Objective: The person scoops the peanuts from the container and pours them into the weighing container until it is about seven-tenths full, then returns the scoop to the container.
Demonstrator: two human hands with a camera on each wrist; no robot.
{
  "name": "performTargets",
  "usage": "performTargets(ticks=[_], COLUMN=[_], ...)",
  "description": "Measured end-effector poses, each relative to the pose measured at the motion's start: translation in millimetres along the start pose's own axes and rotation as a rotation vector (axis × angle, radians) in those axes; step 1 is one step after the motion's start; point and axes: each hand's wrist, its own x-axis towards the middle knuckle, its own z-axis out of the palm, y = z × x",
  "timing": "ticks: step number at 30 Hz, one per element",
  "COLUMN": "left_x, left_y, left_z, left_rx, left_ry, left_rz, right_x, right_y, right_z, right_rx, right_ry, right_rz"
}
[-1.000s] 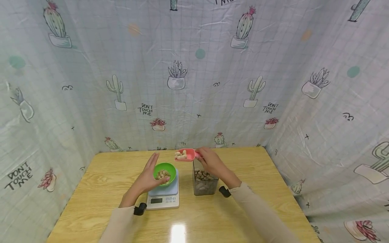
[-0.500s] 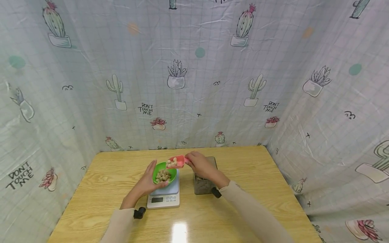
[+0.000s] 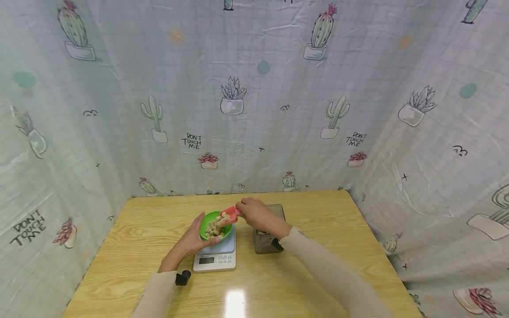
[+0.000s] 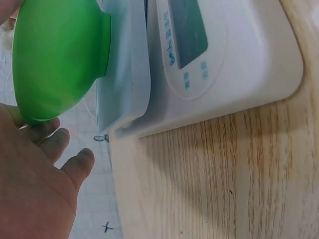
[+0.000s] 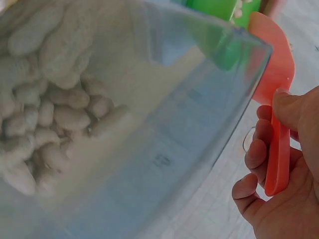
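Observation:
My left hand holds a green bowl from its left side, thumb at the near rim and fingers along the far side. Peanuts in their shells lie in the bowl. Under it is a white kitchen scale with a pale blue platform; the bowl's foot is right at the platform. My right hand grips a red scoop by its handle. The scoop tilts down over the bowl's right rim, with peanuts at its lip.
A clear bin with more peanuts stands right of the scale, partly hidden under my right forearm. Both stand on a wooden table. Behind the table hangs a cactus-print curtain.
My right hand has carried the scoop left and down from above the bin to the bowl, tilting it. My left hand has closed in on the bowl, which now leans slightly.

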Motion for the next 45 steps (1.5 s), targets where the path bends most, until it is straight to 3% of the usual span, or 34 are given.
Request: performTargets(ticks=[11, 24, 29, 34, 39, 45], left_x=[1.2, 0.7, 0.1, -4.5, -7.9, -11.4], left_y=[0.5, 2.5, 2.8, 6.8, 14.8, 25.0], left_z=[-0.9, -6.4, -6.8, -8.9, -15.1, -26.0], left_rx=[-0.008, 0.008, 0.007, 0.024, 0.065, 0.096], left_ry=[0.0, 0.01, 0.013, 0.026, 0.074, 0.134], left_rz=[0.007, 0.015, 0.013, 0.036, 0.066, 0.08], right_x=[20, 21, 17, 13, 3, -15], right_y=[-9, -8, -6, 1, 9, 23], right_z=[-16, -45, -46, -44, -43, -41], right_rx=[-0.262, -0.313, -0.253, -0.116, 0.02, 0.098], right_ry=[-0.083, -0.077, -0.038, 0.019, 0.072, 0.124], right_rz=[-0.103, -0.109, -0.101, -0.082, -0.013, 0.048])
